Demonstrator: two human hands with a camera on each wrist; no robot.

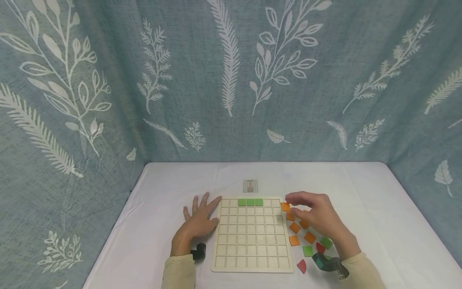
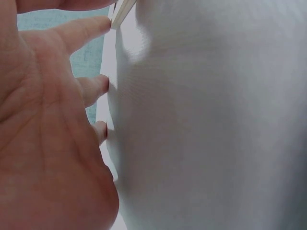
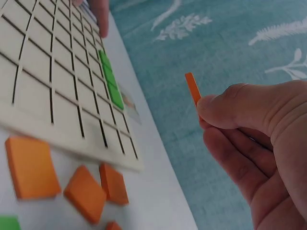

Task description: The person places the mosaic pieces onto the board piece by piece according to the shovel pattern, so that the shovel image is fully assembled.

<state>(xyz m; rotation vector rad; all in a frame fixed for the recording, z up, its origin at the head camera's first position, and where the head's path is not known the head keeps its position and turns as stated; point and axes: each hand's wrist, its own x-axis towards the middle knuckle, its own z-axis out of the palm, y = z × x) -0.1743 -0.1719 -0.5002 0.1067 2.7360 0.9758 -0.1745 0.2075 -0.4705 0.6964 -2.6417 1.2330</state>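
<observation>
A pale wooden grid board [image 1: 252,268] lies on the table, with several green square tiles [image 1: 250,202] seated side by side in its far row. My right hand [image 1: 317,212] pinches an orange square tile [image 3: 193,88] between thumb and fingers, held above the table by the board's far right corner. In the right wrist view that tile is seen edge-on. At the board's left edge my left hand [image 1: 200,220] is spread, its index finger and thumb touching the frame. The left wrist view shows its palm and straight fingers [image 2: 91,33].
Loose orange tiles [image 1: 294,227], green tiles [image 1: 308,251] and red quarter-round pieces [image 1: 302,265] lie right of the board, partly under the right hand. A small printed pattern card [image 1: 250,186] lies beyond the board. A leaf-patterned curtain [image 1: 231,80] surrounds the white table [image 1: 173,176].
</observation>
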